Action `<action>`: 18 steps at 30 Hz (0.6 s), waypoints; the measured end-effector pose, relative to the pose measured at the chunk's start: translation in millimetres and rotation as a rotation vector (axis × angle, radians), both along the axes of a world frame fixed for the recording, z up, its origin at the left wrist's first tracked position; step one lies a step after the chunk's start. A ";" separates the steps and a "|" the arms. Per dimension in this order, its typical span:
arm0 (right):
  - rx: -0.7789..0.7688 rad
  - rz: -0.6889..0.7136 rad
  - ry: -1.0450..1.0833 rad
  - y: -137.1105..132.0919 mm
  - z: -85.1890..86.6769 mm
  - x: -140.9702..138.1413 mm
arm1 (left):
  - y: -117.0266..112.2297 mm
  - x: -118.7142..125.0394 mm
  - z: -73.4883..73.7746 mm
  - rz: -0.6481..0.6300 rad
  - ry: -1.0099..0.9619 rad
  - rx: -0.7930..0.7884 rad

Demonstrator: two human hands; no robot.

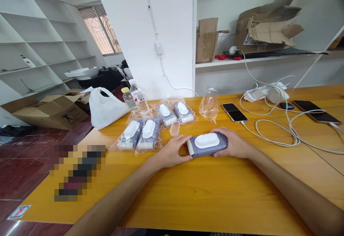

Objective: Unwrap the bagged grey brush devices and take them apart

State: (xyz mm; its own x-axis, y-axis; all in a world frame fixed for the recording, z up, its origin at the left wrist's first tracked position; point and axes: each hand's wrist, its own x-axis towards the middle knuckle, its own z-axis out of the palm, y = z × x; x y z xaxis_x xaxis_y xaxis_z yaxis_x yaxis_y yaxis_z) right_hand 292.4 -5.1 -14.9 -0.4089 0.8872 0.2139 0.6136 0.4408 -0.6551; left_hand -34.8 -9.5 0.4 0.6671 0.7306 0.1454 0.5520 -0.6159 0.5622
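Over the front middle of the table lies a grey-purple handheld device with a white bristled oval pad (pixel 206 141), its pad facing up. My right hand (pixel 233 143) is wrapped round its right end, thumb on the near side and fingers behind. At the pale left end, my left hand (pixel 173 152) grips it between thumb and forefinger. A small clear plastic cap (pixel 175 129) sits just beyond my left hand. Farther back lie several similar devices in clear bags, among them a bagged device (pixel 149 134) and another bagged device (pixel 184 112).
A white plastic bag (pixel 104 109) and two bottles (pixel 138 96) stand at the back left. An empty clear bag (pixel 209 105), a phone (pixel 234 112), tangled white cables (pixel 282 143), a power strip (pixel 258 93) and a dark tablet (pixel 315 111) occupy the back right.
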 end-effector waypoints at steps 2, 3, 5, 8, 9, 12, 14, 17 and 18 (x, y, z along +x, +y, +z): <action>0.001 0.004 0.005 0.1 -0.5 0.0 | -1.7 1.9 -0.4 0.017 -0.001 0.018; 0.001 0.003 0.008 0.2 -0.8 0.0 | -2.7 3.0 -0.4 0.028 0.000 0.026; -0.002 0.002 0.011 0.4 -1.4 0.3 | -4.7 5.4 0.1 0.049 0.001 0.041; -0.006 0.001 0.007 0.5 -2.4 0.6 | -6.4 8.4 1.8 0.059 -0.001 0.047; -0.006 0.001 0.006 0.5 -2.7 0.6 | -6.6 8.9 2.5 0.059 -0.003 0.046; 0.000 0.005 0.003 0.2 -4.0 0.5 | -6.2 9.2 4.2 0.053 -0.009 0.037; 0.004 0.006 -0.001 0.2 -4.8 0.4 | -5.8 8.6 5.0 0.051 -0.011 0.033; 0.009 0.007 -0.007 0.2 -5.0 0.2 | -5.7 7.8 5.6 0.051 -0.016 0.027; 0.008 0.008 -0.007 0.2 -4.8 0.1 | -5.7 7.6 5.6 0.051 -0.018 0.025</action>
